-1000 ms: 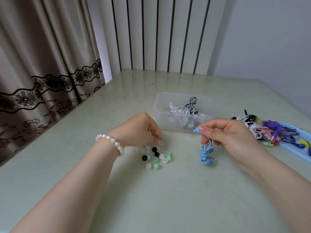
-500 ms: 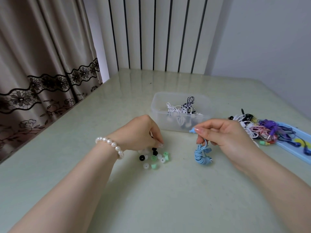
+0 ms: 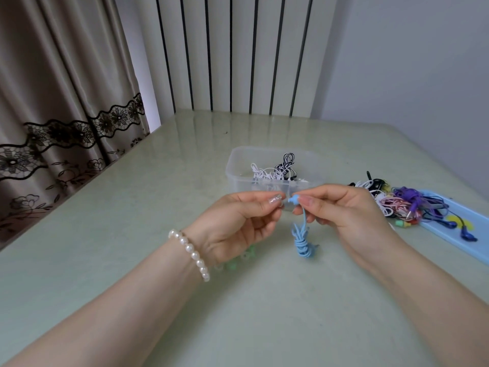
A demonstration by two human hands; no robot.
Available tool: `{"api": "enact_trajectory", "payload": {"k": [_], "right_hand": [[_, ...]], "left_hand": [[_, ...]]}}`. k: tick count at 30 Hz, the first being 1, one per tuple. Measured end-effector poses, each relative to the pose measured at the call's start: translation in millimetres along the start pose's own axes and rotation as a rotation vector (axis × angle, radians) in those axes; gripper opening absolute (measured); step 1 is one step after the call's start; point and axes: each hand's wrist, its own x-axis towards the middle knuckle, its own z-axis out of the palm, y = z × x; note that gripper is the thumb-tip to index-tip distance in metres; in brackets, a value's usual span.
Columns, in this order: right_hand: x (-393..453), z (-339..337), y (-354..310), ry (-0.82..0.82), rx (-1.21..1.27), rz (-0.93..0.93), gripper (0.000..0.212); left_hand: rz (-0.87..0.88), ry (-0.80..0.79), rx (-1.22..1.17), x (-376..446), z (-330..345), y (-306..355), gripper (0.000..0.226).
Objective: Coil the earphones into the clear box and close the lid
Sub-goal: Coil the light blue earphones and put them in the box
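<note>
Earphones (image 3: 301, 242), light blue and wound into a tight bundle, hang below the right hand (image 3: 344, 215), which pinches one earbud; the left hand (image 3: 238, 223) pinches something small, unclear, just beside it.

Her left hand (image 3: 238, 221) has left the little ear tips (image 3: 238, 260) on the table and now meets the right hand (image 3: 341, 210) at the blue earphones' (image 3: 303, 242) bud, pinching something small.

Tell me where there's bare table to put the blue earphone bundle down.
Bare table lies between the forearms, and left of the clear box toward the curtain. It is crowded right of the box, where the earphone pile spills onto the blue tray.
</note>
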Motion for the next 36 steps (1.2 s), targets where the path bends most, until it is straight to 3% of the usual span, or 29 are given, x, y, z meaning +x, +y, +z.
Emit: {"api": "enact_trajectory", "payload": {"k": [4, 12, 24, 32, 36], "right_hand": [[-2, 2, -2, -0.016, 0.008, -0.035, 0.009], [-1, 0, -2, 0.06, -0.043, -0.057, 0.009], [1, 1, 2, 0.051, -0.152, -0.073, 0.009], [3, -1, 4, 0.084, -0.18, -0.077, 0.01], [4, 0, 5, 0.09, -0.205, -0.062, 0.011]], "left_hand": [[-0.016, 0.021, -0.118, 3, 2, -3, 0.014], [-0.007, -0.062, -0.095, 3, 4, -6, 0.025], [-0.015, 0.025, -0.098, 5, 3, -9, 0.012], [-0.025, 0.005, -0.142, 6, 4, -10, 0.024], [-0.033, -0.007, -0.121, 5, 3, -11, 0.018]]}}
